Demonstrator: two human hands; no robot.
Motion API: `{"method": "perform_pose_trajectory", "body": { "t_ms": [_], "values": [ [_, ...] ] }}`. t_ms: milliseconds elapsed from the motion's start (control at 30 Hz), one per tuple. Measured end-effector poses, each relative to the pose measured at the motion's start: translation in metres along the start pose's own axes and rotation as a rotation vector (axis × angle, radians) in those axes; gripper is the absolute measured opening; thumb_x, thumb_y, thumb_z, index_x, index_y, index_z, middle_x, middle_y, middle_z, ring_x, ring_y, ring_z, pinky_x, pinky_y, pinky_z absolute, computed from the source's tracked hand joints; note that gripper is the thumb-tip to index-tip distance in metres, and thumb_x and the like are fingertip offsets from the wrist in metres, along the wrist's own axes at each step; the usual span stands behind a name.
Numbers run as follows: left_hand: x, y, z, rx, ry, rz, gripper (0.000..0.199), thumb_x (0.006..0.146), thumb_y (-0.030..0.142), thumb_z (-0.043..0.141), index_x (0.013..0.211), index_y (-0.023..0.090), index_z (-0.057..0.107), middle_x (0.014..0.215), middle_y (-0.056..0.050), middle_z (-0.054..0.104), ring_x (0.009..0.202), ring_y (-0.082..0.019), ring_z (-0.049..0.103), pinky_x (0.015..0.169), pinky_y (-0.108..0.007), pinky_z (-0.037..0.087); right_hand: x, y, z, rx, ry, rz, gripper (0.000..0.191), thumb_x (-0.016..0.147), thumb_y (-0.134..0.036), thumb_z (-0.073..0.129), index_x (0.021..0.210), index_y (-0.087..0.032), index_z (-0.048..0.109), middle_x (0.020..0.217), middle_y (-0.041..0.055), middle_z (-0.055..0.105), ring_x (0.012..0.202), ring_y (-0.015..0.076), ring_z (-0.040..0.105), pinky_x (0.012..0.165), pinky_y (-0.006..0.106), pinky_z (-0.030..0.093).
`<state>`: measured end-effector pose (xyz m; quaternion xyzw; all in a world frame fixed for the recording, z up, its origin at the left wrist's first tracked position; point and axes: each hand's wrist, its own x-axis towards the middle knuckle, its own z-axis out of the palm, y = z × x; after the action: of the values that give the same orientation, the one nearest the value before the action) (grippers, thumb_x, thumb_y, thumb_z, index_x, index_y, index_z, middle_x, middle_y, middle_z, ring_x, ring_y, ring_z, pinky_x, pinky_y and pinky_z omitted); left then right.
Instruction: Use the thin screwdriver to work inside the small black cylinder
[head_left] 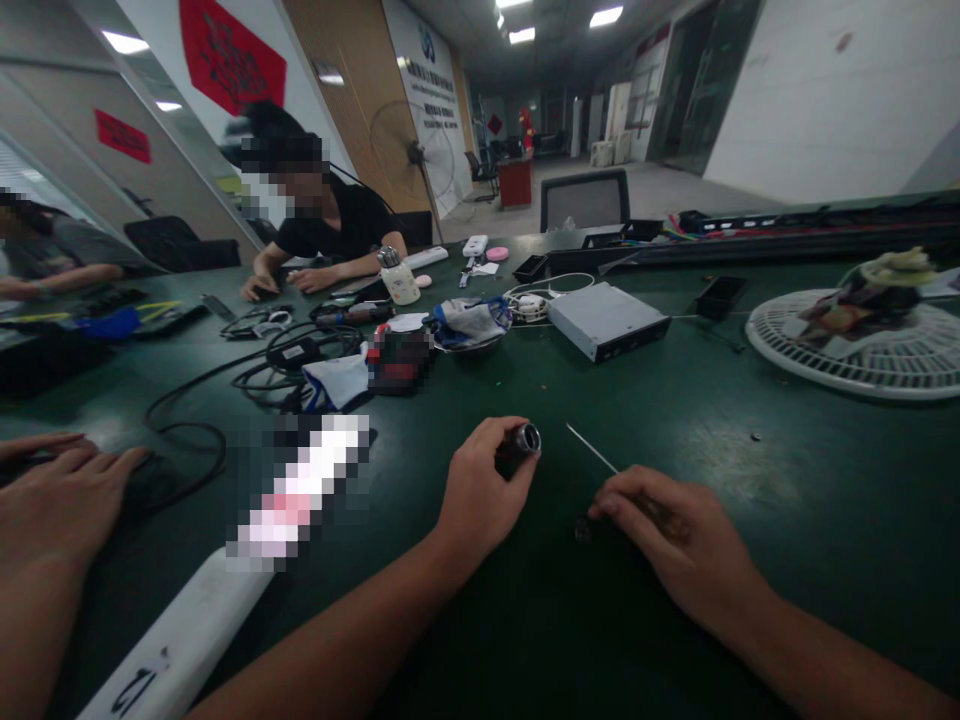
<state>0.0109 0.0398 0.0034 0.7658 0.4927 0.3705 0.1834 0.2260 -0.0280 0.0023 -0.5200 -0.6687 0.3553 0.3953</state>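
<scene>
Black cylindrical fitting with a metal ring (519, 445) sits wrapped in your curled left hand (480, 490). Your right hand (675, 530) pinches a thin steel rod (592, 448), its lower end hidden by your fingers. Small dark part (583, 530) lies just beside them on the green bench mat (787, 520). Farther off lie a silver metal box (607, 320) and tangled black cables (292, 372); a white tube's pixelated end (292, 490) cannot be made out.

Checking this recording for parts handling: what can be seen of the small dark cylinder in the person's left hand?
The small dark cylinder is a short, stubby part, perhaps a connector, though its exact kind cannot be told. Its body looks black and matte, and its exposed end has a bright metal-looking ring around a dark opening. It is gripped between the fingers and thumb of the left hand, tilted with the ringed end pointing up and to the right, and is held above the dark green work surface, not resting on it.
</scene>
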Motion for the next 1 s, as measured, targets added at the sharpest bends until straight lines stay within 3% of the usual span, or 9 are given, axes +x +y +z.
{"method": "perform_pose_trajectory", "body": {
  "t_ms": [67,133,233,333,533,767,1000],
  "values": [
    [0.0005,-0.0007,0.0015,-0.034,0.03,-0.046,0.026,0.09,0.016,0.067,0.115,0.021,0.062,0.106,-0.004,0.07,0.097,-0.02,0.067,0.087,-0.038,0.055,0.0005,-0.0013,0.0037,-0.138,-0.04,-0.083,0.009,0.088,-0.03,0.07,0.095,-0.024,0.07,0.093,0.0053,0.072,0.08,0.0216,0.068,0.069,0.035,0.053],
    [0.0009,-0.0012,0.0029,-0.084,0.059,-0.1,0.031,0.091,0.017,0.066,0.12,0.02,0.057,0.108,-0.005,0.07,0.099,-0.021,0.068,0.088,-0.039,0.056,0.0007,-0.0016,0.0071,-0.216,-0.092,-0.126,0.012,0.084,-0.022,0.07,0.096,-0.023,0.068,0.097,0.0061,0.071,0.088,0.0237,0.068,0.077,0.039,0.055],
    [0.0006,-0.0013,0.0044,-0.141,0.068,-0.163,0.04,0.089,0.02,0.068,0.125,0.019,0.05,0.11,-0.007,0.07,0.1,-0.022,0.069,0.089,-0.041,0.057,0.0001,-0.0005,0.009,-0.24,-0.134,-0.099,0.01,0.085,-0.018,0.064,0.093,-0.024,0.065,0.095,0.0056,0.072,0.085,0.0233,0.07,0.075,0.04,0.058],
    [-0.0003,-0.0009,0.0047,-0.152,0.039,-0.189,0.04,0.088,0.022,0.07,0.123,0.02,0.05,0.108,-0.007,0.071,0.098,-0.023,0.07,0.086,-0.041,0.058,0.0005,0.0006,0.007,-0.164,-0.073,-0.055,0.01,0.086,-0.018,0.061,0.094,-0.024,0.061,0.1,0.0052,0.075,0.087,0.0219,0.074,0.074,0.037,0.06],
    [-0.0028,-0.0005,0.004,-0.096,-0.026,-0.122,0.026,0.089,0.021,0.068,0.111,0.023,0.055,0.103,-0.004,0.071,0.094,-0.021,0.07,0.085,-0.039,0.058,0.0044,0.0021,0.0034,-0.079,-0.003,0.002,0.008,0.086,-0.021,0.06,0.092,-0.025,0.057,0.11,0.0066,0.078,0.103,0.0237,0.075,0.087,0.038,0.062],
    [-0.0044,0.0014,0.0025,-0.061,-0.09,-0.04,0.024,0.087,0.019,0.068,0.108,0.022,0.057,0.103,-0.003,0.07,0.092,-0.021,0.069,0.08,-0.036,0.057,0.0021,0.0041,0.0039,-0.179,-0.023,-0.02,0.013,0.09,-0.025,0.058,0.101,-0.024,0.064,0.103,0.0077,0.078,0.088,0.0239,0.078,0.075,0.036,0.064],
    [-0.0047,0.004,0.0019,0.011,-0.095,-0.005,0.025,0.087,0.017,0.067,0.11,0.022,0.057,0.104,-0.004,0.069,0.093,-0.022,0.067,0.079,-0.037,0.056,0.0028,0.0018,0.0057,-0.233,-0.04,-0.041,0.011,0.092,-0.028,0.057,0.1,-0.025,0.063,0.103,0.0073,0.077,0.09,0.0245,0.077,0.079,0.039,0.063]
  ]
}}
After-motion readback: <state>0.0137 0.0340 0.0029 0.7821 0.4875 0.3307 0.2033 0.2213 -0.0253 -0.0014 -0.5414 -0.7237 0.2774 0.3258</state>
